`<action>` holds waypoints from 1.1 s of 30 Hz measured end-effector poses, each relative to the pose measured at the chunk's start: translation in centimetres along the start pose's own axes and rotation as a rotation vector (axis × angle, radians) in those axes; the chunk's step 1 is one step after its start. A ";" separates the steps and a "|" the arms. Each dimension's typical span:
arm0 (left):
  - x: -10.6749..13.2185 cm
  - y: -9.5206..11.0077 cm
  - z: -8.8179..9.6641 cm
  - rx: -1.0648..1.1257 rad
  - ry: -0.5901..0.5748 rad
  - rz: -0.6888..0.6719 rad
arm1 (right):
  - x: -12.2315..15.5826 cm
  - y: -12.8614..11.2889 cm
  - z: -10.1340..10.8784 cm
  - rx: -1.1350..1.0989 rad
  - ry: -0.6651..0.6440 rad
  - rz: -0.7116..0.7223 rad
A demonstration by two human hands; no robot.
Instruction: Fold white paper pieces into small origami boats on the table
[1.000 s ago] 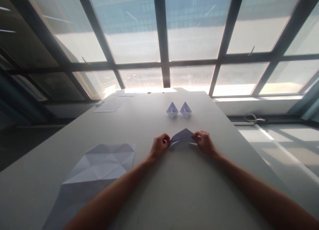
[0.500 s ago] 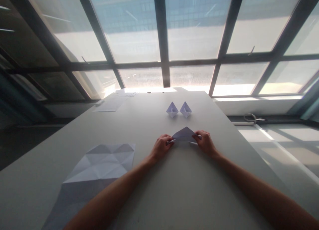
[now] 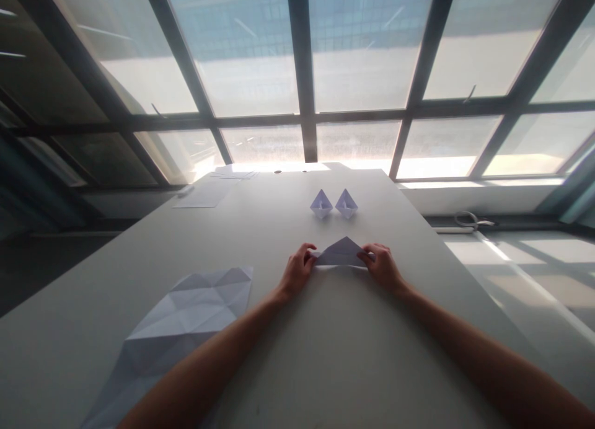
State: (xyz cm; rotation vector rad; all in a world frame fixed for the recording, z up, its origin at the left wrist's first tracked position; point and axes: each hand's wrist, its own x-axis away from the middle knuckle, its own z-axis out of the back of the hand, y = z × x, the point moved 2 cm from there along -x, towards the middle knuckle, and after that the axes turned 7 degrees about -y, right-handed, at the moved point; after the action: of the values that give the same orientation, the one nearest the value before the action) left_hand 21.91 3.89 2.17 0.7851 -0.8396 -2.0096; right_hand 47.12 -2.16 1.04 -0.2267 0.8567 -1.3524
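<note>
A folded white paper triangle (image 3: 341, 254) lies on the grey table (image 3: 325, 354) in front of me. My left hand (image 3: 296, 273) pinches its left corner and my right hand (image 3: 382, 265) pinches its right corner, fingers closed on the paper. Two finished paper boats (image 3: 321, 204) (image 3: 346, 203) stand side by side farther back on the table.
A large creased paper sheet (image 3: 186, 320) lies flat at the near left. More sheets (image 3: 207, 194) rest at the far left corner by the window. The table's right edge runs close to my right arm. A cable (image 3: 469, 220) lies on the sill at right.
The paper triangle has been pressed flatter onto the table. My left hand's fingers shifted slightly along its left corner. The view tilted a little.
</note>
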 end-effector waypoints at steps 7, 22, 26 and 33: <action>-0.2 -0.1 0.3 0.074 0.033 0.005 | 0.1 -0.1 0.0 -0.038 0.023 0.005; -0.2 0.4 0.0 0.035 -0.056 -0.037 | 0.2 -0.1 0.1 -0.122 0.023 -0.025; -0.1 0.6 0.0 0.106 -0.110 -0.012 | 0.2 -0.5 0.1 -0.112 0.010 0.005; 0.1 0.9 0.0 0.171 -0.137 0.022 | 0.3 -0.9 0.1 -0.100 -0.006 0.024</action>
State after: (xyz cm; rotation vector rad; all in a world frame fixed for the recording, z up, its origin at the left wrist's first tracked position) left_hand 22.28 3.40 2.85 0.7354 -1.1064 -2.0087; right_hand 46.50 -2.70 1.51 -0.2972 0.9207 -1.2869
